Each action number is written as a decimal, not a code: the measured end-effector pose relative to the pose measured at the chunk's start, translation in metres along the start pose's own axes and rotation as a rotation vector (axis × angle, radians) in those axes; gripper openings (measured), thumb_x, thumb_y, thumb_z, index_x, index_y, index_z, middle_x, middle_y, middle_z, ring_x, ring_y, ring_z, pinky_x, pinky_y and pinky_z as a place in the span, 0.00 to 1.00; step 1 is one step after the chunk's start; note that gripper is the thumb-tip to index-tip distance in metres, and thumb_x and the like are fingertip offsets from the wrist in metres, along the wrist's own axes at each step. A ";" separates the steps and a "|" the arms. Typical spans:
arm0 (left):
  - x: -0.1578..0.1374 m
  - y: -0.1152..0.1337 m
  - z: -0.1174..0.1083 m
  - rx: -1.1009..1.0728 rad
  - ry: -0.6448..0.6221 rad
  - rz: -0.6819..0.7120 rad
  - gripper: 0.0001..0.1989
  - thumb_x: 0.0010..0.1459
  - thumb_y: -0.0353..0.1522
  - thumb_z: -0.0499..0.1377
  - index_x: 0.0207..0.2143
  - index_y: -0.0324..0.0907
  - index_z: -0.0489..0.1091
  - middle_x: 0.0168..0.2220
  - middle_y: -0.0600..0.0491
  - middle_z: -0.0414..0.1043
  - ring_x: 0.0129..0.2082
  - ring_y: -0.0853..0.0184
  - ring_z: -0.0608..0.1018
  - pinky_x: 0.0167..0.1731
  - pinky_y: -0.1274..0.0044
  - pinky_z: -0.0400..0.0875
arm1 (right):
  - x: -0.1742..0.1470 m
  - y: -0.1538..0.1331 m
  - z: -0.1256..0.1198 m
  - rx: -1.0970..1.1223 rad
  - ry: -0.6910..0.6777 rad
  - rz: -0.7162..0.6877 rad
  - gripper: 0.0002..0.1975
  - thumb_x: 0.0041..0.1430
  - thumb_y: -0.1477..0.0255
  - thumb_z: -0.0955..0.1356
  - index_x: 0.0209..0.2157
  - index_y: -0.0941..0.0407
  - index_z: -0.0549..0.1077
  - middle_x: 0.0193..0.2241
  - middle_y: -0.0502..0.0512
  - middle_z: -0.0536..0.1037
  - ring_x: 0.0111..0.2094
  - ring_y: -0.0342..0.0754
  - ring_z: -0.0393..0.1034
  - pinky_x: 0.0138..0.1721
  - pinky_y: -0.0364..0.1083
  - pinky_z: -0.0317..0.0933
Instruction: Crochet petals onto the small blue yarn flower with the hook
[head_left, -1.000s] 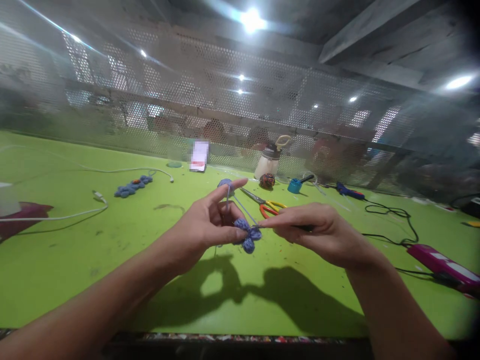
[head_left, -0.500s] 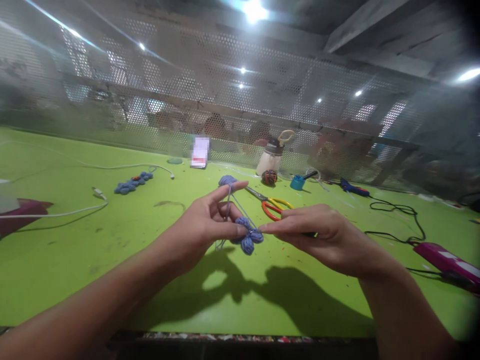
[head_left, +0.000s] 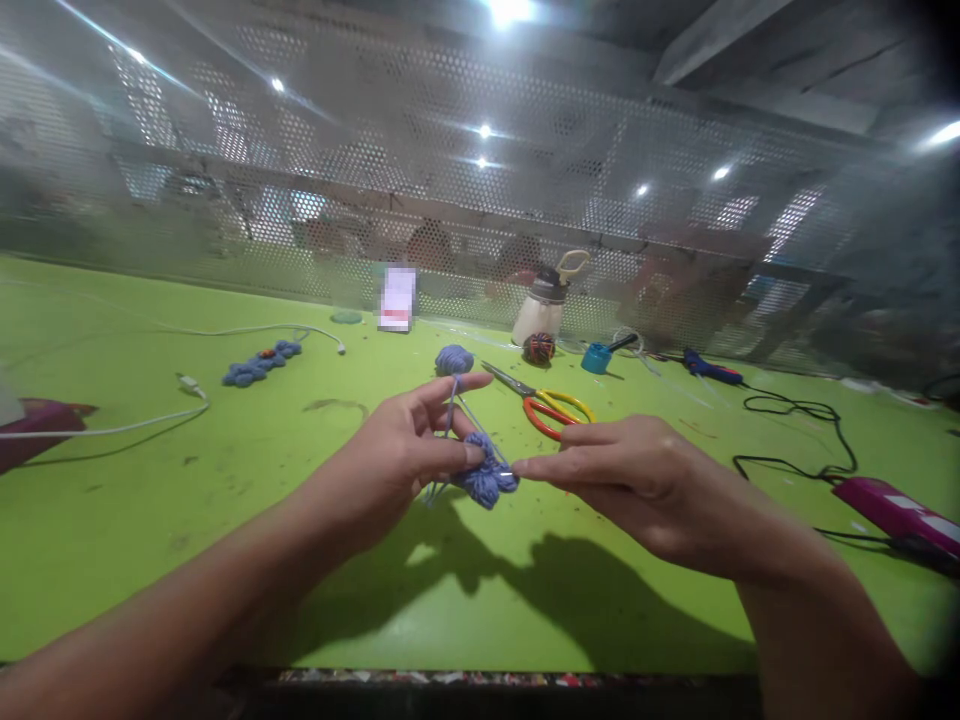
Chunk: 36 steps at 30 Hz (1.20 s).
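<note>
From here I've got the crochet flower [head_left: 484, 486] btwn L grip [head_left: 405, 445] & R grip [head_left: 645, 490], over the surface [head_left: 135, 510]. Yarn ball [head_left: 454, 360] behind L grip; scissors [head_left: 551, 412] just R of it, behind R grip. Rear: phone [head_left: 396, 299] L of bottle [head_left: 534, 318], small ball [head_left: 539, 349] just before bottle, glue gun [head_left: 709, 369] farther R. Crochet strip [head_left: 253, 370] far L, power strip [head_left: 892, 510] far R.

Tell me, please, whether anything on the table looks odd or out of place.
A curved smudge marks the green table, left of the left hand; it breaks the plain surface. A white cable ends in a loose plug, joined to nothing. Nothing looks spilled.
</note>
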<state>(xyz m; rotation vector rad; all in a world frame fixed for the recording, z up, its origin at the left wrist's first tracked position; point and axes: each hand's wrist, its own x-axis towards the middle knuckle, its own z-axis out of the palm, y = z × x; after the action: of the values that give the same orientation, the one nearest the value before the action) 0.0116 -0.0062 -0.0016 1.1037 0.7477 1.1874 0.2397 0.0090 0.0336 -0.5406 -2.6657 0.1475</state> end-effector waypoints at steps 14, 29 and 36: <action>0.001 -0.003 -0.001 0.038 0.008 0.050 0.35 0.44 0.25 0.70 0.57 0.41 0.67 0.29 0.56 0.69 0.28 0.70 0.72 0.31 0.76 0.67 | 0.001 -0.001 -0.001 -0.011 0.011 0.031 0.16 0.64 0.80 0.62 0.46 0.57 0.79 0.23 0.51 0.72 0.23 0.41 0.64 0.26 0.41 0.52; -0.001 -0.002 0.002 0.054 -0.009 0.086 0.37 0.45 0.26 0.70 0.58 0.42 0.66 0.28 0.57 0.69 0.29 0.71 0.72 0.32 0.77 0.68 | -0.001 0.004 -0.002 0.022 0.082 0.043 0.16 0.66 0.80 0.62 0.49 0.55 0.77 0.23 0.48 0.71 0.24 0.40 0.62 0.27 0.42 0.52; -0.001 -0.001 0.002 -0.020 -0.007 0.062 0.37 0.45 0.24 0.70 0.58 0.42 0.66 0.29 0.56 0.70 0.30 0.70 0.72 0.34 0.76 0.68 | 0.001 0.002 -0.001 0.022 0.056 0.041 0.17 0.66 0.80 0.62 0.50 0.55 0.76 0.23 0.49 0.71 0.25 0.41 0.63 0.27 0.41 0.53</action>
<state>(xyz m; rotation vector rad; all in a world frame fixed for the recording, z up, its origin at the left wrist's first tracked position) 0.0140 -0.0076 -0.0019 1.1208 0.6992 1.2399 0.2403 0.0108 0.0345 -0.5836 -2.5963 0.1712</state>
